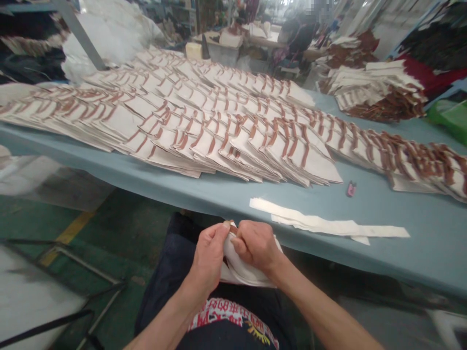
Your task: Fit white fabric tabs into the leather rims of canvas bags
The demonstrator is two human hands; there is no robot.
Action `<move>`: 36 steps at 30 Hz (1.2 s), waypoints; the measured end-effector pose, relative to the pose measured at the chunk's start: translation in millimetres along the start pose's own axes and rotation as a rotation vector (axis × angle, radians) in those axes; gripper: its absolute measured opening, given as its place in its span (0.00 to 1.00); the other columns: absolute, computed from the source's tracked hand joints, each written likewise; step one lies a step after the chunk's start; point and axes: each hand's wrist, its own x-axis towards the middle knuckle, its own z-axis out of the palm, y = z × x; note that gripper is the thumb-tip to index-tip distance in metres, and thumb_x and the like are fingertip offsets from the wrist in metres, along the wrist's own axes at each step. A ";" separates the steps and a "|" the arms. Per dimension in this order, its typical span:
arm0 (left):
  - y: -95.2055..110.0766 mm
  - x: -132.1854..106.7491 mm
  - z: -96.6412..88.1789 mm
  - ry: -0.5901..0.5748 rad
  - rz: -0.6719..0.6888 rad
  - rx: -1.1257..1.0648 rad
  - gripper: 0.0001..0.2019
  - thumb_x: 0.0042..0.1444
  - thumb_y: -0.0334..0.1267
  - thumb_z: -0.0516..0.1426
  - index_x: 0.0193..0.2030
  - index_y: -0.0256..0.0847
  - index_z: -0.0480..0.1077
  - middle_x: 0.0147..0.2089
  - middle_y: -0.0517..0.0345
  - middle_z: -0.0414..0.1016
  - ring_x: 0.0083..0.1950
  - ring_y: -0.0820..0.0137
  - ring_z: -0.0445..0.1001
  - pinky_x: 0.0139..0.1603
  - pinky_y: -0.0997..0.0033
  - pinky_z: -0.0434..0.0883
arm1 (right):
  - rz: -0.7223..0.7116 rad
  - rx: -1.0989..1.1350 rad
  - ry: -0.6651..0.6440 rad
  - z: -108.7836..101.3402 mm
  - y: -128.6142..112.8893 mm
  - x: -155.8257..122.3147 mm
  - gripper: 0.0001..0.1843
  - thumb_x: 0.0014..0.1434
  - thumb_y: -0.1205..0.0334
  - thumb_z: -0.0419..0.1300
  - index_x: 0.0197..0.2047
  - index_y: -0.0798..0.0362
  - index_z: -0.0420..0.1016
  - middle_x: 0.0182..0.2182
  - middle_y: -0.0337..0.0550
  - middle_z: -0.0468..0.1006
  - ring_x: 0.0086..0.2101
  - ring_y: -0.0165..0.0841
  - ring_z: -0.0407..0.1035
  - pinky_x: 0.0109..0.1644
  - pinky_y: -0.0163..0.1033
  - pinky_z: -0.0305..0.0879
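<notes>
Over my lap, I hold a white fabric piece (241, 272) with a brown strip near its upper edge. My left hand (210, 248) pinches that edge between thumb and fingers. Close beside it, my right hand (258, 245) is closed on the same piece, its fingers curled over the brown part. Much of the cloth is hidden under the hands. Just beyond, several white fabric strips (314, 218) lie along the table's near edge. A small pink thread snipper (351, 189) rests on the blue table (365, 209) behind them.
Overlapping rows of white panels with brown bands (219, 131) cover much of the table. A pile of white and brown cloth (375, 92) stands at the back right, near a green container (450, 116). A metal-framed stand (91, 272) is at lower left. Another person (301, 36) sits in the background.
</notes>
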 end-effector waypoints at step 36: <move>40.9 -7.1 -25.0 -0.239 0.330 0.589 0.21 0.71 0.47 0.50 0.30 0.37 0.72 0.28 0.60 0.68 0.30 0.71 0.65 0.31 0.73 0.61 | 0.664 0.436 -0.102 -27.6 -24.0 2.6 0.08 0.67 0.58 0.56 0.35 0.49 0.65 0.26 0.35 0.70 0.26 0.30 0.64 0.29 0.35 0.62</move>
